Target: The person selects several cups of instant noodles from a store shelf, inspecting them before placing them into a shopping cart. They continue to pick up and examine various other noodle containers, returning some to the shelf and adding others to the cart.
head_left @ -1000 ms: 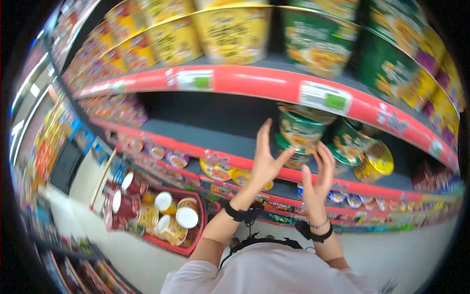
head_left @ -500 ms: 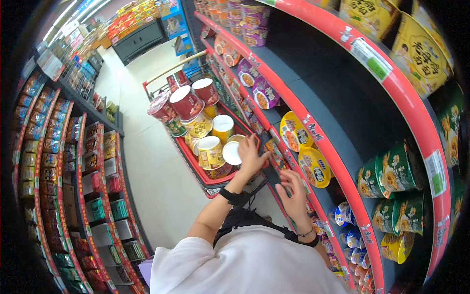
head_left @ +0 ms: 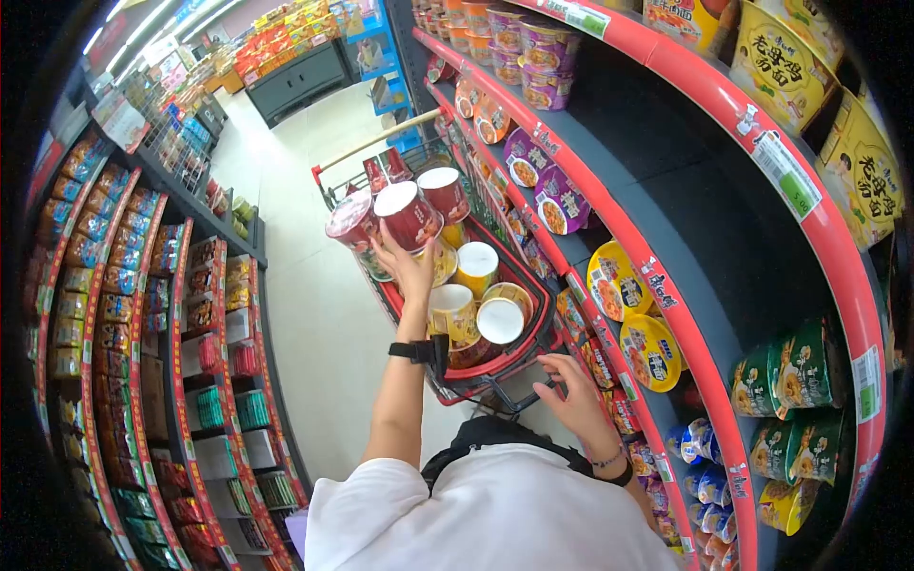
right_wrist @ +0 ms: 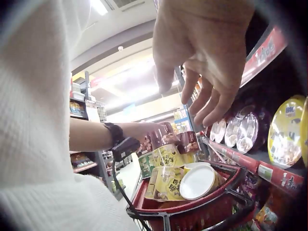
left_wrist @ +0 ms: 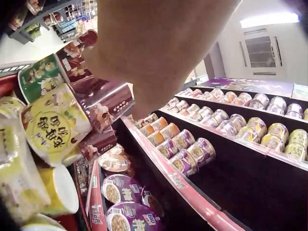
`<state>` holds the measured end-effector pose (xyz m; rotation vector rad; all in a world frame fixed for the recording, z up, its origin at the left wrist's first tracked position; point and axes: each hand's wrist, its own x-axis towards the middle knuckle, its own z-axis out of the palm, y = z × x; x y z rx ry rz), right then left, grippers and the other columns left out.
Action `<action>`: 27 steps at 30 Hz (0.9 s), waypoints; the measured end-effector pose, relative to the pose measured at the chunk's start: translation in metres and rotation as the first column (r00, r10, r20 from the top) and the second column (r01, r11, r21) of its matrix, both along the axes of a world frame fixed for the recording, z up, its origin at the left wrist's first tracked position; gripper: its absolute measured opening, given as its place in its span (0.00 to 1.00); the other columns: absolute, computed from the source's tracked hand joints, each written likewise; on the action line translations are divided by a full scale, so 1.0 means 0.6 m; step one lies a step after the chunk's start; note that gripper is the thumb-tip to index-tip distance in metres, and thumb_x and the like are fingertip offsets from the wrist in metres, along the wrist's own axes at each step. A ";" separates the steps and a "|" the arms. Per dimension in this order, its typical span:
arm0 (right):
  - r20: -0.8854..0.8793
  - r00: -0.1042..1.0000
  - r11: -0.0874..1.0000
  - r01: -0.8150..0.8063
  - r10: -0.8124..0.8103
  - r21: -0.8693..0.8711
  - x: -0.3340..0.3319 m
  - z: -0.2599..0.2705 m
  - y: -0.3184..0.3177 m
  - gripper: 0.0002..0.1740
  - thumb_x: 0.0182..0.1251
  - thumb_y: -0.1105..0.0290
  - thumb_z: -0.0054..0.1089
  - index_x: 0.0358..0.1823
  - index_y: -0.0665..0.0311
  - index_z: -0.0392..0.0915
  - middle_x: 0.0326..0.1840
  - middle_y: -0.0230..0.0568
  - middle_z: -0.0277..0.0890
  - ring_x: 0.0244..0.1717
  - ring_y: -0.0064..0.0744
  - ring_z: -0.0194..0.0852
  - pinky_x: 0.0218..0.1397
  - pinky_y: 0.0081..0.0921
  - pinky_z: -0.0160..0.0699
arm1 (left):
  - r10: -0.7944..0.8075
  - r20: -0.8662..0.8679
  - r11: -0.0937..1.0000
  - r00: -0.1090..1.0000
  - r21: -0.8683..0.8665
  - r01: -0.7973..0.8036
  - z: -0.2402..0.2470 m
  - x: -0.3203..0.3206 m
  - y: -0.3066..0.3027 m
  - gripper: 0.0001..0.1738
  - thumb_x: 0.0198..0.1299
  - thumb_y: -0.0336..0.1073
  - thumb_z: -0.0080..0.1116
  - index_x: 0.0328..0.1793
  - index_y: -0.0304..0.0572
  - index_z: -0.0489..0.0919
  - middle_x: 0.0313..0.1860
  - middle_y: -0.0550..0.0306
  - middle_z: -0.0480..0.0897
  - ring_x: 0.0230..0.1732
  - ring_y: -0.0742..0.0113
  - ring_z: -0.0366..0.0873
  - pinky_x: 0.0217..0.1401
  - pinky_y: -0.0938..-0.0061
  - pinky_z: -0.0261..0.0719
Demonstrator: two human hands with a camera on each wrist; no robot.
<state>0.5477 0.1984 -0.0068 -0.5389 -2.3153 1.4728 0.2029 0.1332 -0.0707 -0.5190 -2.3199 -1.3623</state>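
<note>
My left hand (head_left: 407,271) reaches into the shopping basket on the cart and holds a dark red instant noodle tub (head_left: 407,219), fingers and thumb at its near lower side. The tub's white lid faces up. More dark red tubs (head_left: 445,195) stand beside it, and yellow noodle tubs (head_left: 455,325) lie nearer to me. In the left wrist view, my forearm hides most of the hand. My right hand (head_left: 571,395) hangs near the basket's close end, fingers loosely bent and holding nothing.
A red shelf (head_left: 685,314) curves along the right, with green noodle tubs (head_left: 809,366), purple tubs (head_left: 560,202) and yellow bowls (head_left: 650,352). Packaged goods fill the shelves (head_left: 114,324) across the aisle. The cart's pale handle (head_left: 381,147) lies at its far end.
Both hands have left the green tubs on the shelf. The view has turned left to the cart. My left hand has moved from the near white-lidded tub to a dark red one.
</note>
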 end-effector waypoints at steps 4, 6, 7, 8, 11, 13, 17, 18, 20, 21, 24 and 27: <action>-0.002 1.000 1.000 0.030 -0.030 0.001 -0.021 0.000 -0.008 0.24 0.64 0.67 0.64 0.60 0.65 0.71 0.59 0.45 0.70 0.55 0.39 0.74 0.58 0.32 0.74 | 0.048 0.122 0.999 0.991 -0.031 -0.044 -0.005 -0.074 0.034 0.49 0.51 0.48 0.71 0.77 0.55 0.57 0.73 0.20 0.48 0.73 0.23 0.47 0.73 0.41 0.49; 0.031 0.999 0.999 0.034 -0.035 0.019 -0.030 0.003 -0.012 0.24 0.65 0.66 0.63 0.61 0.65 0.71 0.58 0.45 0.70 0.55 0.39 0.74 0.58 0.32 0.74 | 0.032 0.122 0.999 0.992 -0.013 -0.031 -0.017 -0.100 0.041 0.42 0.51 0.49 0.71 0.70 0.48 0.65 0.72 0.21 0.53 0.72 0.25 0.52 0.72 0.42 0.51; 0.037 0.998 0.998 0.052 -0.053 0.021 -0.035 0.005 -0.015 0.24 0.66 0.66 0.63 0.61 0.65 0.71 0.57 0.45 0.70 0.54 0.39 0.74 0.58 0.33 0.74 | 0.029 0.095 0.999 0.995 0.031 -0.032 -0.018 -0.110 0.040 0.36 0.50 0.49 0.72 0.62 0.44 0.70 0.70 0.22 0.57 0.70 0.28 0.57 0.71 0.45 0.54; 0.031 0.997 0.997 0.075 -0.076 0.022 -0.041 0.002 -0.017 0.24 0.66 0.66 0.63 0.61 0.65 0.71 0.57 0.45 0.70 0.54 0.39 0.74 0.58 0.33 0.74 | 0.054 0.088 0.995 0.995 0.084 -0.062 -0.021 -0.117 0.043 0.30 0.50 0.46 0.72 0.56 0.41 0.74 0.68 0.25 0.62 0.68 0.31 0.61 0.69 0.48 0.58; 0.013 0.991 0.991 0.134 -0.134 0.002 -0.056 -0.013 -0.024 0.24 0.65 0.66 0.63 0.60 0.65 0.71 0.56 0.45 0.71 0.53 0.39 0.74 0.58 0.33 0.74 | -0.006 -0.024 0.991 1.000 0.136 0.010 -0.007 -0.102 0.037 0.23 0.50 0.41 0.73 0.47 0.38 0.78 0.67 0.29 0.66 0.66 0.35 0.64 0.67 0.53 0.62; 0.032 0.989 0.989 0.141 -0.143 0.038 -0.066 -0.021 -0.027 0.24 0.66 0.66 0.63 0.61 0.65 0.70 0.55 0.44 0.70 0.53 0.38 0.74 0.57 0.33 0.74 | -0.145 -0.030 0.974 0.989 0.172 0.148 0.036 -0.062 0.026 0.21 0.52 0.37 0.72 0.48 0.36 0.77 0.66 0.32 0.67 0.66 0.41 0.66 0.65 0.58 0.65; -0.009 0.966 0.964 0.257 -0.258 -0.063 -0.073 -0.025 -0.042 0.26 0.66 0.66 0.64 0.63 0.64 0.68 0.57 0.44 0.70 0.55 0.36 0.73 0.58 0.33 0.75 | -0.561 0.152 0.718 0.814 0.579 0.386 0.096 0.020 0.040 0.15 0.64 0.30 0.60 0.55 0.39 0.72 0.53 0.53 0.76 0.54 0.66 0.73 0.54 0.72 0.73; -0.011 0.951 0.949 0.307 -0.309 -0.068 -0.072 -0.022 -0.047 0.26 0.66 0.66 0.64 0.63 0.64 0.68 0.57 0.44 0.70 0.55 0.36 0.73 0.58 0.33 0.75 | -0.657 0.258 0.658 0.709 0.655 0.371 0.108 0.042 0.049 0.13 0.67 0.32 0.57 0.55 0.40 0.69 0.49 0.57 0.76 0.48 0.69 0.74 0.55 0.69 0.74; -0.041 0.880 0.877 0.467 -0.474 -0.110 -0.061 -0.009 -0.057 0.30 0.65 0.66 0.65 0.66 0.63 0.65 0.61 0.46 0.68 0.56 0.37 0.73 0.58 0.34 0.75 | -0.930 0.200 0.280 0.310 0.930 0.238 0.119 0.096 0.072 0.12 0.69 0.34 0.56 0.53 0.42 0.68 0.47 0.58 0.75 0.47 0.69 0.74 0.55 0.66 0.76; -0.083 0.851 0.852 0.508 -0.519 -0.125 -0.050 -0.012 -0.059 0.39 0.62 0.65 0.68 0.71 0.61 0.59 0.64 0.48 0.66 0.58 0.38 0.71 0.59 0.35 0.74 | -0.967 0.160 0.206 0.198 0.948 0.243 0.144 0.137 0.079 0.12 0.69 0.36 0.55 0.52 0.44 0.67 0.44 0.59 0.76 0.46 0.69 0.75 0.54 0.66 0.77; -0.254 0.690 0.736 0.639 -0.677 -0.226 -0.021 0.025 -0.075 0.48 0.59 0.66 0.71 0.76 0.58 0.50 0.67 0.50 0.64 0.60 0.39 0.70 0.59 0.36 0.74 | -0.988 0.132 0.100 -0.081 0.942 0.321 0.140 0.224 0.079 0.13 0.70 0.39 0.55 0.52 0.44 0.67 0.42 0.60 0.76 0.46 0.70 0.74 0.54 0.67 0.75; -0.404 0.550 0.681 0.619 -0.731 -0.391 0.019 0.050 -0.102 0.57 0.55 0.67 0.74 0.79 0.59 0.40 0.71 0.49 0.59 0.65 0.39 0.64 0.65 0.39 0.68 | -0.948 0.057 -0.028 -0.313 0.964 0.263 0.164 0.319 0.057 0.18 0.67 0.43 0.59 0.53 0.44 0.66 0.49 0.57 0.75 0.51 0.67 0.74 0.58 0.65 0.72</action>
